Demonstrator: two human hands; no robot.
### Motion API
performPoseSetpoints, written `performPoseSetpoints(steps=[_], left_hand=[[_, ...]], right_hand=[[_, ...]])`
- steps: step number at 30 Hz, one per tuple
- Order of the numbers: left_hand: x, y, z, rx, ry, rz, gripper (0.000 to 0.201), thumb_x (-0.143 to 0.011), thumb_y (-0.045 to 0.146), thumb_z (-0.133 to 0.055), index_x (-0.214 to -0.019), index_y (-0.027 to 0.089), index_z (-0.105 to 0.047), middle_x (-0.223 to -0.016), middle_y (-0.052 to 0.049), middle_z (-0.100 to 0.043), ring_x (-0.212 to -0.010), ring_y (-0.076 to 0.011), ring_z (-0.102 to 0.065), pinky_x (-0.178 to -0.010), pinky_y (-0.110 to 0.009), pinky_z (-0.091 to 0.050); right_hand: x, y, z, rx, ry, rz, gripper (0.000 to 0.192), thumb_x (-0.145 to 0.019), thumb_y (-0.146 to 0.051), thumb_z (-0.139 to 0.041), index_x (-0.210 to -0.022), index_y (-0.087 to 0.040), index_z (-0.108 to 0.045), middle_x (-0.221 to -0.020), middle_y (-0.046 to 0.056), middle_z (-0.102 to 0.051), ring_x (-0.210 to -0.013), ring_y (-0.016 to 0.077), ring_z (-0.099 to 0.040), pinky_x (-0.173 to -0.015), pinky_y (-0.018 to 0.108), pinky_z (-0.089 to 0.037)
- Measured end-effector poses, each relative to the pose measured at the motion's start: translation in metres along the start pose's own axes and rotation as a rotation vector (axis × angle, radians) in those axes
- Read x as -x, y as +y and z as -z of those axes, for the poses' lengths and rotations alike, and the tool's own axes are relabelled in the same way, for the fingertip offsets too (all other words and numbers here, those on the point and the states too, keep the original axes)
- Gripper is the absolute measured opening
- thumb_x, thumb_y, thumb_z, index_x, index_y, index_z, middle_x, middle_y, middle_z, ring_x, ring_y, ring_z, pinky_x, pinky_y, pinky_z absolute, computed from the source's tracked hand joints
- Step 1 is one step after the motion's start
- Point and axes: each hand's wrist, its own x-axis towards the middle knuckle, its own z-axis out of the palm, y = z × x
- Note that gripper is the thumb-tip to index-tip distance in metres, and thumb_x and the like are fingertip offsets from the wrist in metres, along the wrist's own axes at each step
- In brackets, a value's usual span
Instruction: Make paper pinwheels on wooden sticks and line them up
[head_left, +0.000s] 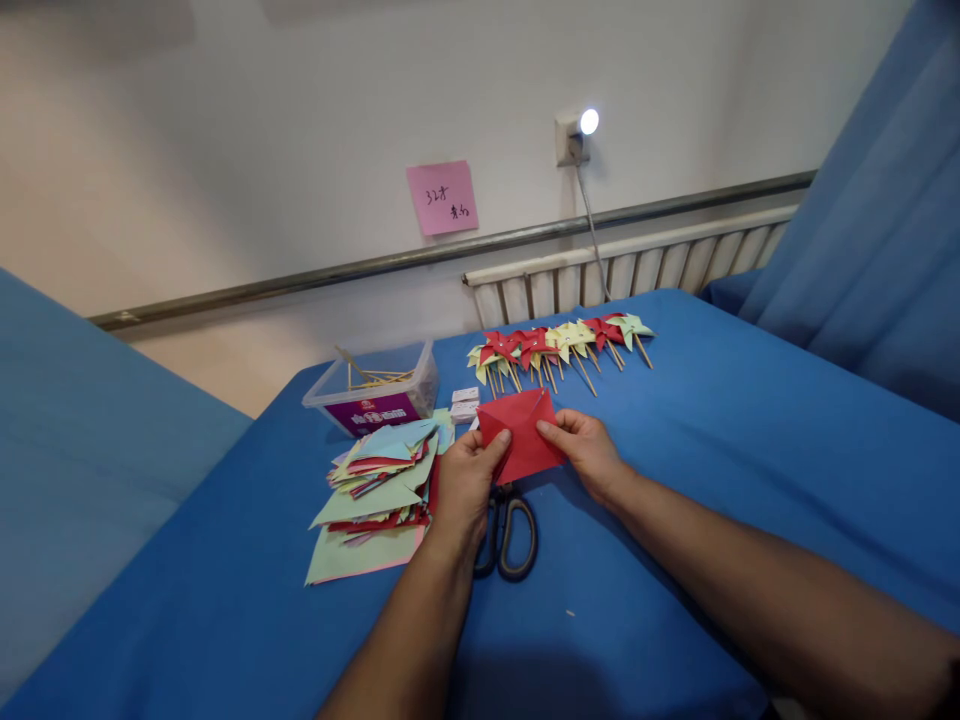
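Note:
A folded red paper square (523, 432) is held just above the blue-covered table (675, 480). My left hand (466, 482) pinches its left edge with thumb on top. Its right edge is gripped by my right hand (586, 452). Under my left hand lie scissors (510, 535) with dark handles, partly hidden. A messy stack of coloured paper pieces (379, 485) sits just left of my left hand. A row of finished red and yellow paper pinwheels on sticks (559, 345) lies beyond the red paper.
A clear plastic box with sticks (375, 388) stands at the back left, with small white boxes (465, 402) beside it. A pink note (442, 198) and a lit wall plug (574, 135) are on the wall. Blue fabric (877, 220) rises at the right.

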Motion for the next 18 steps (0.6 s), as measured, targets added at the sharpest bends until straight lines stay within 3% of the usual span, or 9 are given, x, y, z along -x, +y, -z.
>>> performPoseSetpoints(steps=[11,18], left_hand=[[0.0013,0.0023,0.0015,-0.069,0.016,-0.011,0.033,-0.059,0.040,-0.083,-0.068,0.014,-0.065,-0.058,-0.001,-0.066,-0.044,-0.0100,-0.054,-0.047,-0.023,-0.043],[0.0022,0.0041,0.0011,-0.069,-0.002,-0.013,0.031,-0.060,0.040,-0.083,-0.071,0.013,-0.072,-0.063,-0.004,-0.070,-0.048,-0.0118,-0.058,-0.049,-0.023,-0.046]], right_hand=[[0.0006,0.0003,0.0006,0.070,-0.034,0.033,0.039,-0.068,-0.054,-0.075,-0.064,-0.020,-0.055,-0.063,-0.003,-0.059,-0.056,0.0124,-0.048,-0.058,0.027,-0.040],[0.0009,-0.0003,0.0006,0.137,-0.033,0.055,0.039,-0.073,-0.054,-0.069,-0.061,-0.021,-0.052,-0.059,-0.004,-0.053,-0.054,0.0116,-0.043,-0.056,0.026,-0.036]])
